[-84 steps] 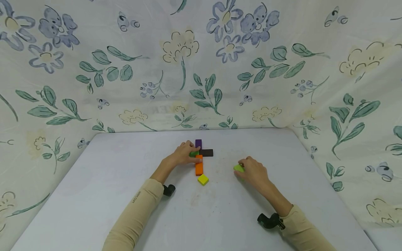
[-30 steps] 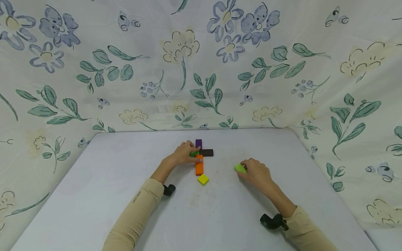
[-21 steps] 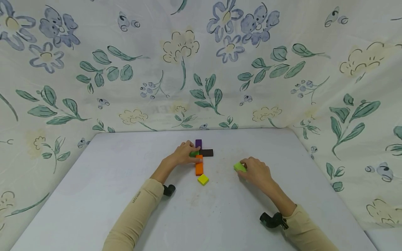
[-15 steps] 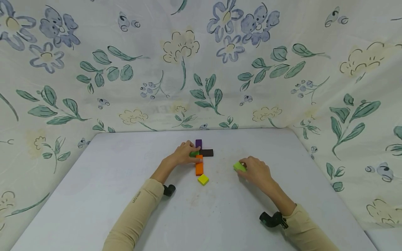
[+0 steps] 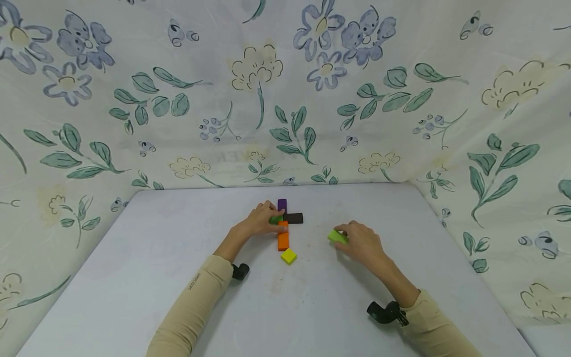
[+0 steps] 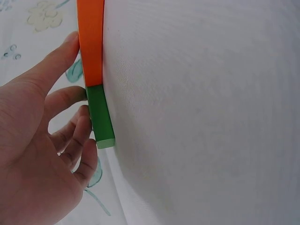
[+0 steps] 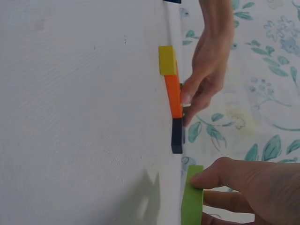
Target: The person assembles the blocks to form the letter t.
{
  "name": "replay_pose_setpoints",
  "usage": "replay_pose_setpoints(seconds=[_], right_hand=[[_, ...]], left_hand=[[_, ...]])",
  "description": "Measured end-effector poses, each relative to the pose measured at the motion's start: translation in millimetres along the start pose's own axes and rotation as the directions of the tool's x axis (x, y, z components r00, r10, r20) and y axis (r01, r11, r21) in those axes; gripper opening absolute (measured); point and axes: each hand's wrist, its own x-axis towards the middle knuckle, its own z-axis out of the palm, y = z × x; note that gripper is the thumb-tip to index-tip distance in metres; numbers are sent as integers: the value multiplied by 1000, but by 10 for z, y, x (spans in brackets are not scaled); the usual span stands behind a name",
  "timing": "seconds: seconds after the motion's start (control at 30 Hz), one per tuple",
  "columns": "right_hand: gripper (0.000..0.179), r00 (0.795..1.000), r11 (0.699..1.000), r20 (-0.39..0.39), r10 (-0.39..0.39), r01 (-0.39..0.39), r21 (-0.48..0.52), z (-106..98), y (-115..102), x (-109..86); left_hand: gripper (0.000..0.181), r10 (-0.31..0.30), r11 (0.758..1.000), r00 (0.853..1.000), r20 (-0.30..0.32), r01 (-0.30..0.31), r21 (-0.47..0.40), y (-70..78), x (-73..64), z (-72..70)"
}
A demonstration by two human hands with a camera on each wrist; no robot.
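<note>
My left hand (image 5: 259, 219) rests its fingertips on joined blocks mid-table: the thumb touches an orange block (image 5: 283, 242), and the other fingers touch a dark green block (image 6: 100, 110). In my right hand (image 5: 363, 242), thumb and fingers pinch a lime green block (image 5: 336, 236), to the right of the row. In the right wrist view that lime block (image 7: 192, 194) is partly cut off by the lower edge. A black block (image 5: 294, 218) juts right from the row, a purple block (image 5: 282, 205) stands behind it, and a yellow block (image 5: 289, 256) sits turned cornerwise at the near end.
The blocks lie on a white tabletop (image 5: 285, 312), its far edge meeting a flower-printed cloth (image 5: 200, 139). Dark wrist cameras, the left (image 5: 241, 271) and the right (image 5: 385, 313), stick out from the sleeves near the table surface.
Over the last second my right hand has shifted slightly left with the lime green block. My left hand and the other blocks have stayed in place.
</note>
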Motion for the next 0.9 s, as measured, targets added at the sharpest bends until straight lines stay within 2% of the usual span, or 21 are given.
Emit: replay_pose_setpoints(seconds=[0.53, 0.9], right_hand=[[37, 998, 998, 10, -68, 68, 16, 31, -102, -32], [38, 989, 989, 19, -145, 145, -23, 79, -157, -44]], left_hand=[[67, 6, 1000, 1000, -8, -6, -4, 10, -8, 9], [67, 5, 1000, 1000, -1, -5, -4, 7, -5, -1]])
